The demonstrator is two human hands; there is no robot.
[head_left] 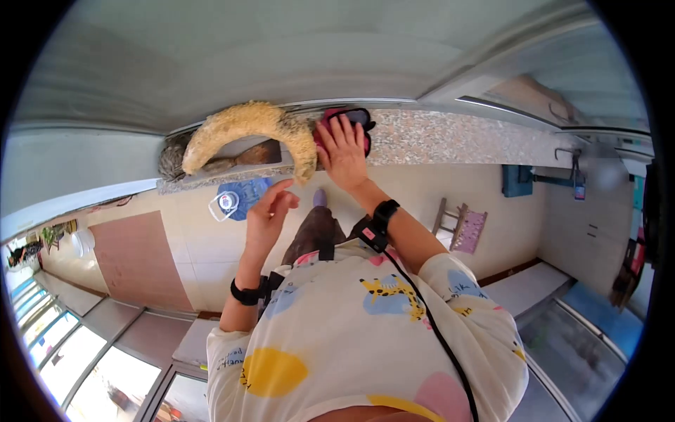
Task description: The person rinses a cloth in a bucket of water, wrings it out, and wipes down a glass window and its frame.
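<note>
My right hand (343, 153) lies with its fingers spread on top of a dark red and black soft item (358, 118), perhaps a pouch, whose kind I cannot tell. This item sits on a speckled stone ledge (436, 135) against the glass. Just left of it rests a fluffy yellowish curved piece (242, 121), like a thick crescent. A grey fuzzy thing (172, 160) shows behind its left end. Lower down, my left hand (268, 211) hovers in the air below the crescent's right tip, fingers loosely bent and apart, holding nothing.
On the floor below the ledge stands a blue round thing (246, 197) with a white handled container (226, 202). To the right is a small wooden stool (450, 221) with a pink cloth (470, 231). A grey cabinet (590, 225) stands far right; a brown mat (137, 260) lies left.
</note>
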